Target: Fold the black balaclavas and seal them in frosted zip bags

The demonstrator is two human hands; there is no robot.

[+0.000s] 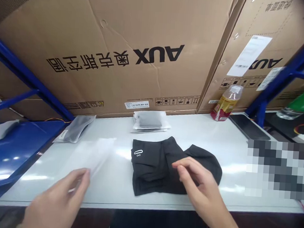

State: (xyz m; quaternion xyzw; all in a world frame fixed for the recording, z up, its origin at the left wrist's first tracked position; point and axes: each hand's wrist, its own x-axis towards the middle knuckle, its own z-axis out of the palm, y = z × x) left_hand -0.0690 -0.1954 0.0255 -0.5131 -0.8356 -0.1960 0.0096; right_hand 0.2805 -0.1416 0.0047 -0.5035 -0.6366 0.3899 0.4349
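Note:
A folded black garment [158,166] with a small white logo lies on the white table [115,188]. My right hand [196,183] rests on its right part, fingers bent and pinching the fabric. My left hand [62,198] is at the table's near left edge, fingers pressed together on the corner of a clear plastic bag [92,153] that lies flat to the left of the garment.
A stack of bagged garments [150,121] sits at the back centre, another bagged item [75,127] at the back left. A bottle [225,103] and a dark phone [248,127] lie at the back right. Large cardboard boxes [120,45] and blue shelf beams [27,75] stand behind.

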